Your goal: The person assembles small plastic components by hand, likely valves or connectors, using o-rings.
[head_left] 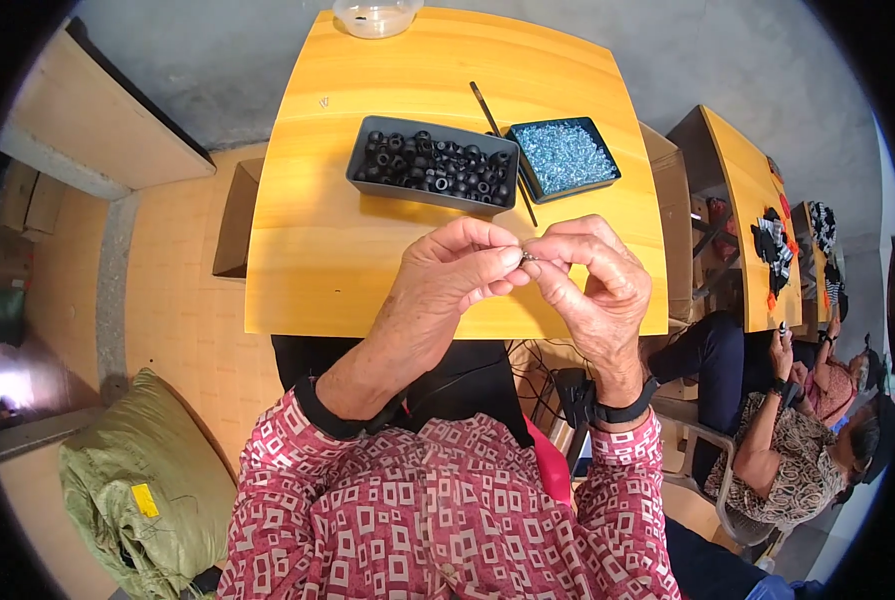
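Hands (429, 283) together; fingers (492, 265) bent (pinch-fashion)

Angled both forearms (359, 382) inward from the lower edge, with both thumbs (492, 266) nearest the body. Held the left hand (449, 272) close beside the right hand (604, 278), pinching with thumb and forefinger (472, 232) of each. Curved the other fingers (495, 288) loosely.

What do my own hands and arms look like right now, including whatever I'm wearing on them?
Your left hand and right hand are ungloved. Each wrist wears a black band. The long sleeves are pinkish-red, patterned with whitish, roughly square outlines.
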Tool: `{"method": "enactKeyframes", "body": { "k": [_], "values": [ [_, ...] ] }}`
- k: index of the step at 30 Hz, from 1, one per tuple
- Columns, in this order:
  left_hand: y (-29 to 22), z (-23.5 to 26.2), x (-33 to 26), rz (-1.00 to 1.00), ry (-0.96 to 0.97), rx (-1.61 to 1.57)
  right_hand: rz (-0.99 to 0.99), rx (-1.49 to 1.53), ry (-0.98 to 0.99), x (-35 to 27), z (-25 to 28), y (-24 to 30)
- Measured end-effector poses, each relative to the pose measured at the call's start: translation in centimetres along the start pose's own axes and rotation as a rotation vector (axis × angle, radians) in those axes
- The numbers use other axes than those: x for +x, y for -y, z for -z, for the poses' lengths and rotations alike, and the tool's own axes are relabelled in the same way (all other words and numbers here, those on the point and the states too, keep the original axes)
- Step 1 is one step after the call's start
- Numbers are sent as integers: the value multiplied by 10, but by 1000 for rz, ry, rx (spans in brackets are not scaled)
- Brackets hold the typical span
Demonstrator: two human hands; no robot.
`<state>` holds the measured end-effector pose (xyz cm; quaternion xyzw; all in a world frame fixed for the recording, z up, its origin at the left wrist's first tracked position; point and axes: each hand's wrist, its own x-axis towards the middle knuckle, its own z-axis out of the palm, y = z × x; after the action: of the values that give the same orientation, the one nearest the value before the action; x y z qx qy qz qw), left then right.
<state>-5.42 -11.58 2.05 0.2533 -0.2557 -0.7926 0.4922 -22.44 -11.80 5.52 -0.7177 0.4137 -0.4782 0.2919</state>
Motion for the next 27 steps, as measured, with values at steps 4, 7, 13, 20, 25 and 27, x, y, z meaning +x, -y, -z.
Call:
{"method": "enactKeyframes", "body": {
  "k": [4, 7, 13, 20, 25, 27],
  "values": [
    [1, 1, 0, 46, -5, -34, -57, 89, 24, -1, 0, -4],
    [-1, -1, -2, 33, -8, -47, -81, 154, 14, -3, -1, -6],
    [1, 1, -1, 24, 6, 48, -120, 296, -20, -8, 0, -7],
    [4, -2, -4, -170, 27, 217, -150, 405, -68, -10, 6, -6],
    [1, -5, -8, 3, -17, 0, -115, 256, -102, -12, 3, 0],
    [1, -5, -10, 6, -32, -22, -67, 204, -100, -13, 2, 1]
  ]
}}
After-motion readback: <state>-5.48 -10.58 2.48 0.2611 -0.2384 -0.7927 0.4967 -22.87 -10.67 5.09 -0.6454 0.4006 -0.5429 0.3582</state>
